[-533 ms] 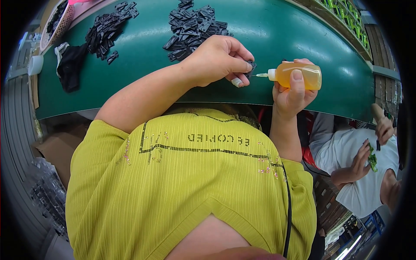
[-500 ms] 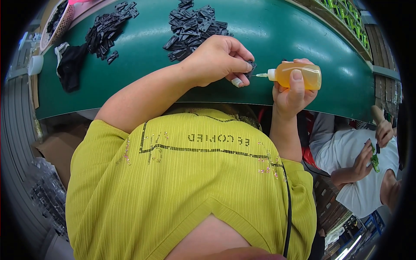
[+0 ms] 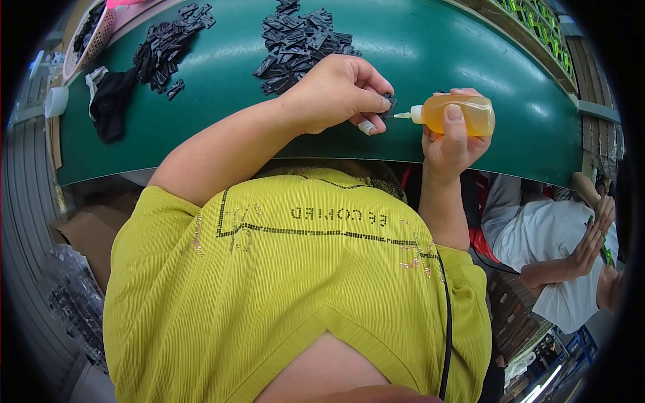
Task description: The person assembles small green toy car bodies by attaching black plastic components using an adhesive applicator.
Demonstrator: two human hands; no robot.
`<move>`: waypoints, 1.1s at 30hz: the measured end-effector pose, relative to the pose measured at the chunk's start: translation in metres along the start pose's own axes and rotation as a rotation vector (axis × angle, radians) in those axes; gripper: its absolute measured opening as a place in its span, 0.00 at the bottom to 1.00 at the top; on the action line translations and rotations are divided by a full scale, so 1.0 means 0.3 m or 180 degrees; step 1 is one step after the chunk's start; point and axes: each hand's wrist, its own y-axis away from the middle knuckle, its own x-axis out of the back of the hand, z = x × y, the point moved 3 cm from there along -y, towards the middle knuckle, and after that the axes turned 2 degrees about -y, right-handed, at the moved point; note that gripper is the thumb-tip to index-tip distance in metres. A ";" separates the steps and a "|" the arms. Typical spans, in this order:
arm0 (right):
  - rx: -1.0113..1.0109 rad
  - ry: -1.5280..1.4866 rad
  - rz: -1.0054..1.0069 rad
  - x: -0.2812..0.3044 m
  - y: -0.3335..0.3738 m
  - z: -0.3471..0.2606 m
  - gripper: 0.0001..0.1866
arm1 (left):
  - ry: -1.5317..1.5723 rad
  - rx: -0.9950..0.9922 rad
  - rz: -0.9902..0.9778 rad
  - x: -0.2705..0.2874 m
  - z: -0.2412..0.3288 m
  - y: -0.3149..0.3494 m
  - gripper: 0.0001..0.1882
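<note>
Between the thumb and fingers of my left hand [image 3: 353,94] is a small black plastic part [image 3: 389,105], mostly hidden by the fingers. One finger of that hand wears a white wrap. My right hand [image 3: 451,144] grips a squeeze bottle [image 3: 463,115] of amber liquid, held on its side. Its white cap and thin nozzle [image 3: 403,115] point left, with the tip very close to the black part; whether they touch I cannot tell. Beyond my left hand lies a heap of black plastic parts [image 3: 299,43] on the green table [image 3: 222,127].
A second black heap [image 3: 168,43] lies farther left, near a black and white cloth [image 3: 111,104] and a pink basket [image 3: 97,37]. Green items fill a tray [image 3: 531,50] at the far right. Beside me on the right, a person in white [image 3: 571,262] handles something green.
The bottle has shifted slightly left, bringing its nozzle closer to the black part. My left hand stays in place. The neighbouring person's hands have come together.
</note>
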 end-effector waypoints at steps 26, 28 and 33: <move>-0.0636 -0.1484 0.1106 0.222 -0.063 0.017 0.18 | -0.3673 -0.1838 0.1939 0.082 0.151 -0.045 0.12; -0.0647 -0.1374 0.1140 0.206 -0.062 0.017 0.18 | -0.4078 -0.0990 0.2317 0.174 0.220 -0.052 0.13; -0.0625 -0.1403 0.1109 0.191 -0.065 0.004 0.17 | -0.4026 -0.0227 0.1950 0.284 0.223 -0.089 0.15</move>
